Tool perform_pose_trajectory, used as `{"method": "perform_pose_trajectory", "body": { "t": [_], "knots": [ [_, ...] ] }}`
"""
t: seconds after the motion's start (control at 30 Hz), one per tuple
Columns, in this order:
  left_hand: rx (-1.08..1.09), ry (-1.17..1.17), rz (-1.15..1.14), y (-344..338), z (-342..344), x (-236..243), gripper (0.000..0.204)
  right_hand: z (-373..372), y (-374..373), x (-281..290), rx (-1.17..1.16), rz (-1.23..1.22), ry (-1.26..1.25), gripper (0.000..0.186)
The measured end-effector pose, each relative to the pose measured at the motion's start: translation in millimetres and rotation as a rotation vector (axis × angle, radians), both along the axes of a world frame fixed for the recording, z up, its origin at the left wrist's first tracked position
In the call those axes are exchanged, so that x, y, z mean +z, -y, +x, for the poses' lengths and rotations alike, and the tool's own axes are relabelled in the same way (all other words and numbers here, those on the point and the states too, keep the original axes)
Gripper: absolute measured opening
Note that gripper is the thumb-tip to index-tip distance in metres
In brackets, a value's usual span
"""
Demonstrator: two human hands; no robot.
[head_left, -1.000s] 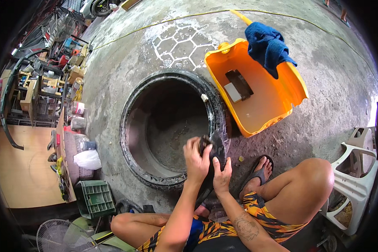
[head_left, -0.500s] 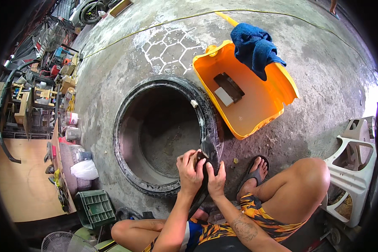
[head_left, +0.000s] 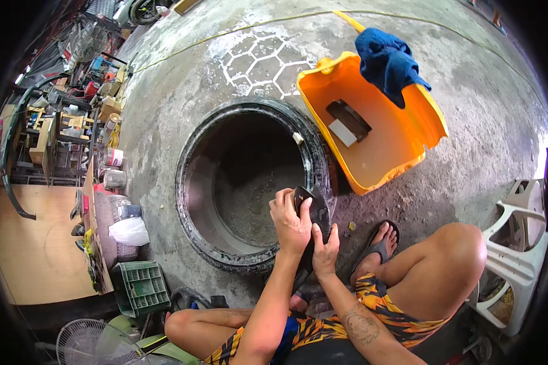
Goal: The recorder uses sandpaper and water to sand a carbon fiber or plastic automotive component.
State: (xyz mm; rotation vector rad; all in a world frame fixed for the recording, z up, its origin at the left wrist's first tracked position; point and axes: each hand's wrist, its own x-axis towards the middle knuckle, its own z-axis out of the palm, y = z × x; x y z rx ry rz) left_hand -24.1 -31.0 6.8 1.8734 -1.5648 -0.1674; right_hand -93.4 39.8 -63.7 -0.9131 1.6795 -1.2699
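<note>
Black and long, a narrow piece [head_left: 323, 210] sits clasped in the right hand [head_left: 326, 250] at the near right edge of a tyre-like ring [head_left: 318, 155]; the left hand [head_left: 291, 224] grips a dark block [head_left: 301, 196] against it, near an orange tub [head_left: 431, 118].

On the floor [head_left: 164, 109], the tyre [head_left: 187, 201] is flanked at two o'clock by the tub [head_left: 396, 134], in which a bar [head_left: 346, 113] and block [head_left: 343, 132] are laid, a cloth [head_left: 386, 64] draped over its edge. A piece [head_left: 320, 207] is held before the tyre's four o'clock edge. A bag [head_left: 129, 232] is placed at eight o'clock.
</note>
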Motion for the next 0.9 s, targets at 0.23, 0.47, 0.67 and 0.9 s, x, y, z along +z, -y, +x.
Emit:
{"method": "perform_pose_trajectory", "body": {
  "t": [0.23, 0.47, 0.67, 0.9],
  "knots": [
    [-0.073, 0.052, 0.034, -4, 14, -4, 0.031, -9, 8, 27, 0.098, 0.088, 0.279, 0.047],
    [-0.124, 0.116, 0.036, -23, 17, -4, 0.028, -2, 2, 18, 0.066, 0.066, 0.252, 0.057],
    [0.044, -0.110, -0.051, -12, 28, -2, 0.028, -9, 0, 8, 0.061, 0.066, 0.223, 0.055],
    [-0.059, 0.029, 0.018, -2, 8, -1, 0.026, -2, 4, 13, 0.035, 0.045, 0.075, 0.054]
  ]
}}
